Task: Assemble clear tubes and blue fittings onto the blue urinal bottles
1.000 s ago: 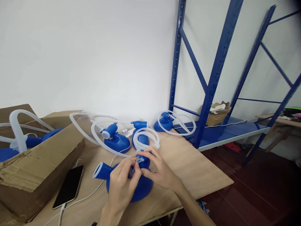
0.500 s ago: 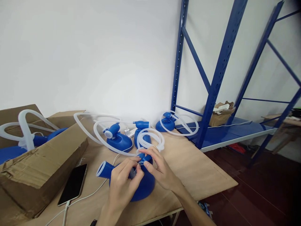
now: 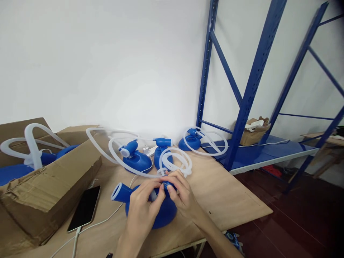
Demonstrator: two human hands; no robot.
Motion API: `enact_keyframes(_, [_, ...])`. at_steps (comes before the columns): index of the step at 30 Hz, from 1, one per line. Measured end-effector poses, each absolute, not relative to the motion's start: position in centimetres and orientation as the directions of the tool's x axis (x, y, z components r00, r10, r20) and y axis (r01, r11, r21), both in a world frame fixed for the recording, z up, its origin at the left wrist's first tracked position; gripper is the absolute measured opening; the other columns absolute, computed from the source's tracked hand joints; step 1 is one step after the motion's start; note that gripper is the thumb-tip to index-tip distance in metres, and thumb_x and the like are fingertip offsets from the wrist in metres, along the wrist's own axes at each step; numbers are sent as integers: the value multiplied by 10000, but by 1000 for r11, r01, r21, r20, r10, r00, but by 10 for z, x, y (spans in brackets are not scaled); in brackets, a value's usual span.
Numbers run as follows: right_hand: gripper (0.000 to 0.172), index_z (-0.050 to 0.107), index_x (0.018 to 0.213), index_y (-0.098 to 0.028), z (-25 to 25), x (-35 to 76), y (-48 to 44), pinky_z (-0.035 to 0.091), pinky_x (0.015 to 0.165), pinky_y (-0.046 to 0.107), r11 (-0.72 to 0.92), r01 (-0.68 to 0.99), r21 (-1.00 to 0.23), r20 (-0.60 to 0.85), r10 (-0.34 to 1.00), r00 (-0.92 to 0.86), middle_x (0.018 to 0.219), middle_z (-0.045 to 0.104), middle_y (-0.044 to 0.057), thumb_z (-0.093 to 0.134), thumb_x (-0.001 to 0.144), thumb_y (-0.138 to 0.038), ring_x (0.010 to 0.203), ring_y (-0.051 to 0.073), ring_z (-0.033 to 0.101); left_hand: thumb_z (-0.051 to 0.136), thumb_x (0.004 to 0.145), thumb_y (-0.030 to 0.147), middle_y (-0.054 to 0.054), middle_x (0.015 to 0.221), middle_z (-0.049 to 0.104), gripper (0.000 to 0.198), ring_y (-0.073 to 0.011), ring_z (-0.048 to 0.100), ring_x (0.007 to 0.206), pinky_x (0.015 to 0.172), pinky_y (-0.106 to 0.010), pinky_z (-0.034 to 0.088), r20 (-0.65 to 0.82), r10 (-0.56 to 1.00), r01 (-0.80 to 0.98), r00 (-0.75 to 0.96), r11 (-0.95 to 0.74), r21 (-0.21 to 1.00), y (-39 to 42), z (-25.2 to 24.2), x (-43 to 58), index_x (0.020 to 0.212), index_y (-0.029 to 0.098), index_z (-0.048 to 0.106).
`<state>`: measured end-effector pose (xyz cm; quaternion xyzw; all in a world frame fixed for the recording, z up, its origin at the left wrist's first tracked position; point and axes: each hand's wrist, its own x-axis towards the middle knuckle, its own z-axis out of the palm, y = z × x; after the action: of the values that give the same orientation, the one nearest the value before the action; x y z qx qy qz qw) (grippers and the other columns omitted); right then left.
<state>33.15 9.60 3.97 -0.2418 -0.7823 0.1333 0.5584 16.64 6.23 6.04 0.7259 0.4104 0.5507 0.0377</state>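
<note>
In front of me on the table sits a rounded blue plastic bottle (image 3: 165, 215), with a wide spout (image 3: 120, 192) rimmed in white pointing left. Both of my hands meet over its top. My left hand (image 3: 143, 200) is closed in a pinch at the fitting there; a small translucent part shows under its fingers. My right hand (image 3: 184, 193) has its thumb and fingers closed on a small blue fitting (image 3: 167, 184) at the bottle's top. Fingertips of both hands nearly touch, and they hide most of the fitting. A coiled translucent hose (image 3: 176, 161) lies just behind.
Several similar blue bottles with hoses stand behind, such as one bottle (image 3: 137, 161) near the wall. An open cardboard box (image 3: 53, 182) with more is at left, beside a phone (image 3: 84, 208) on a white cable. Blue shelving (image 3: 248, 86) rises at right.
My right hand's fingers have curled in closer over the blue fitting, nearer my left fingertips. The view has shifted slightly; the hose coil behind sits a little differently.
</note>
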Motion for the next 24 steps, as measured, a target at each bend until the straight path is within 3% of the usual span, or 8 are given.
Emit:
enact_keyframes(2, [293, 692, 1269, -286, 40, 330, 97, 527, 945, 405, 829, 206, -519, 800, 556, -225, 1081, 705, 69, 485, 1062, -288, 1031, 243, 642, 639, 906, 259, -65, 1099, 797, 179, -235, 764, 1002, 901, -361, 620, 742, 664, 555, 96, -654, 514, 63, 59, 163, 1068, 235, 710])
enact_keyframes(5, [226, 714, 1165, -275, 40, 327, 98, 532, 896, 376, 813, 180, -554, 798, 580, -163, 1024, 725, 56, 519, 1054, -305, 976, 235, 656, 745, 788, 269, -104, 1334, 714, 539, -296, 696, 1198, 1000, -443, 588, 661, 715, 575, 227, -646, 502, 61, 55, 159, 1313, 250, 623])
enact_keyframes(7, [220, 714, 1148, -268, 43, 327, 98, 534, 903, 370, 806, 197, -558, 792, 588, -163, 1010, 723, 52, 521, 1058, -325, 970, 230, 657, 758, 776, 265, -99, 1386, 689, 635, -300, 690, 1212, 995, -443, 586, 609, 749, 600, 261, -620, 505, 60, 51, 157, 1387, 274, 584])
enact_keyframes(11, [389, 605, 1410, -268, 45, 339, 96, 513, 1043, 412, 807, 315, -499, 769, 580, -268, 1251, 654, 97, 542, 1048, -396, 1190, 256, 624, 716, 823, 350, -72, 1203, 777, 382, -292, 748, 1057, 931, -411, 595, 598, 793, 606, 114, -533, 590, 63, 55, 143, 1194, 264, 705])
enact_keyframes(15, [428, 575, 1428, -243, 28, 369, 110, 496, 1093, 462, 665, 495, -560, 747, 663, -46, 1334, 603, 134, 549, 1031, -398, 1283, 284, 585, 831, 687, 561, -47, 952, 787, 511, -273, 731, 816, 715, -338, 589, 444, 868, 495, -224, -291, 819, 71, 69, 115, 1060, 222, 752])
enact_keyframes(18, [356, 649, 1287, -227, 1, 391, 131, 534, 1031, 468, 509, 486, -710, 590, 807, 17, 1126, 691, 104, 528, 1021, -430, 1122, 273, 660, 869, 637, 608, -33, 928, 747, 642, -230, 683, 785, 629, -276, 553, 280, 869, 169, -409, -229, 959, 77, 74, 95, 1110, 199, 724])
enact_keyframes(20, [431, 632, 1331, -233, -18, 398, 147, 498, 1078, 497, 399, 489, -776, 432, 901, -49, 1168, 697, 95, 607, 961, -450, 1166, 288, 648, 896, 613, 596, -26, 941, 723, 695, -202, 654, 771, 612, -258, 545, 199, 869, -16, -453, -231, 973, 81, 73, 89, 1148, 199, 701])
enact_keyframes(24, [590, 629, 1371, -197, -41, 381, 179, 419, 1146, 547, 213, 319, -924, 166, 972, -166, 1181, 711, 100, 762, 861, -465, 1220, 334, 626, 921, 603, 563, -28, 960, 702, 706, -191, 638, 781, 597, -236, 527, 174, 893, -63, -416, -219, 974, 81, 68, 94, 1157, 195, 686])
